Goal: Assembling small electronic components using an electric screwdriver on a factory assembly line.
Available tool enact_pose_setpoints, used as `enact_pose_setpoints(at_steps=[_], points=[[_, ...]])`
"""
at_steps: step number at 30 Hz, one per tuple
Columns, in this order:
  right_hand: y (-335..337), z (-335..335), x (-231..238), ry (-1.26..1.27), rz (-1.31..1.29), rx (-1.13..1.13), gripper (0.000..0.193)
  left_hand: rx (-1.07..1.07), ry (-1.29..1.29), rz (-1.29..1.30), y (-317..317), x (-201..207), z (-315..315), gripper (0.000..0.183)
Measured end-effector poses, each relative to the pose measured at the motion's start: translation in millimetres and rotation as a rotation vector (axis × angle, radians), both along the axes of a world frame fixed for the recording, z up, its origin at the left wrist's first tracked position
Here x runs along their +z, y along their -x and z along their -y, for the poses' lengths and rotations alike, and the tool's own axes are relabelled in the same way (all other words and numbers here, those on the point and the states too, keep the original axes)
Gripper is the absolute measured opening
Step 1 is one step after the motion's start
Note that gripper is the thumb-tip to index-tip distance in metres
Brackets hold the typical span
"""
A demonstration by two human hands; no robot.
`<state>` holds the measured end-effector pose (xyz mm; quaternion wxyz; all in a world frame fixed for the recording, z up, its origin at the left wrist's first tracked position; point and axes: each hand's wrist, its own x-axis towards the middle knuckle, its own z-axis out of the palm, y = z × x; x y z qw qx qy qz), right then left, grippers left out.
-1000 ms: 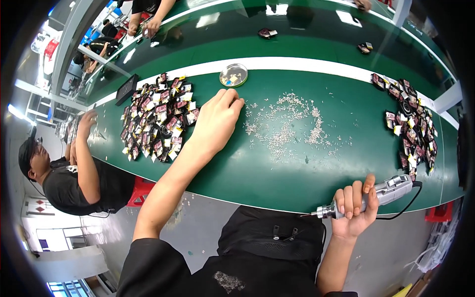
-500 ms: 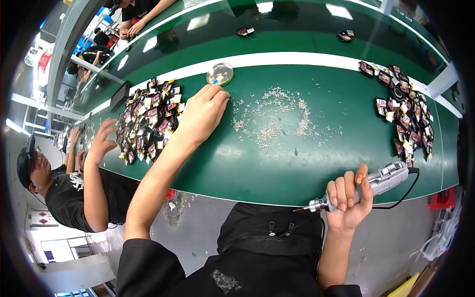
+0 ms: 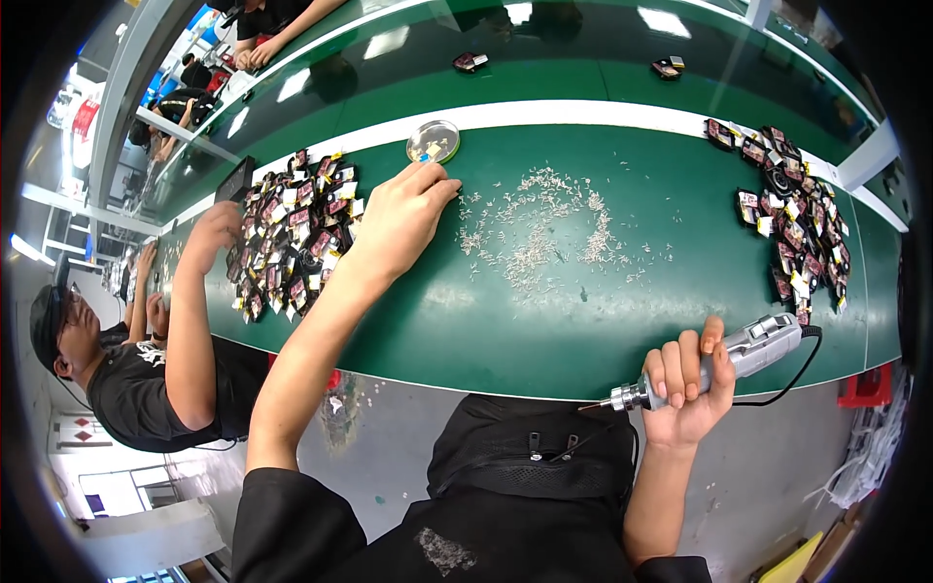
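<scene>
My left hand is closed over the green bench, fingertips at the near rim of a round shallow metal dish. Small yellow pieces and a blue bit show in the dish. What those fingers hold, if anything, is hidden. Right of them lies a loose scatter of tiny pale screw-like pieces. My right hand is wrapped round a grey corded electric screwdriver at the bench's near edge. Its bit points left, above my black bag.
Heaped black parts with white and yellow tags lie left of my left arm. A second heap sits at the right. Beyond the white rail, a green belt carries two similar parts. A co-worker sits at my left.
My left fingers have shifted slightly right beside the dish. My right hand holds the screwdriver almost still. The belt parts have slid left, and the co-worker's raised hand has moved farther over the bench.
</scene>
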<state>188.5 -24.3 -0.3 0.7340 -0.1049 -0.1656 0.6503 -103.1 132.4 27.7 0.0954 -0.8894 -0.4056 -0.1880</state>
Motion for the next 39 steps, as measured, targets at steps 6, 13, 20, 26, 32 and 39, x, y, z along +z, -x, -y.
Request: enact_pose_setpoints(at_steps=[6, 13, 20, 26, 32, 39], points=[[-2, 2, 0, 0.01, 0.005, 0.006, 0.012, -0.064, -0.122, -0.156, -2, -4, -6, 0.011], [-2, 1, 0, 0.006, -0.022, 0.011, 0.012, 0.12, 0.207, 0.468, -13, 12, 28, 0.007], [0, 0, 1, 0.024, -0.017, -0.006, 0.012, 0.03, 0.518, 0.905, -40, 2, 102, 0.016], [2, 2, 5, 0.101, 0.004, -0.046, 0.013, -0.07, 0.786, 1.189, -66, -4, 133, 0.019], [3, 5, 35, -0.109, -0.063, -0.092, 0.019, -0.156, 0.951, 1.334, -84, -11, 158, 0.012], [21, 6, 59, -0.072, -0.016, -0.183, 0.01, -0.251, 1.086, 1.464, -93, -16, 170, 0.011]])
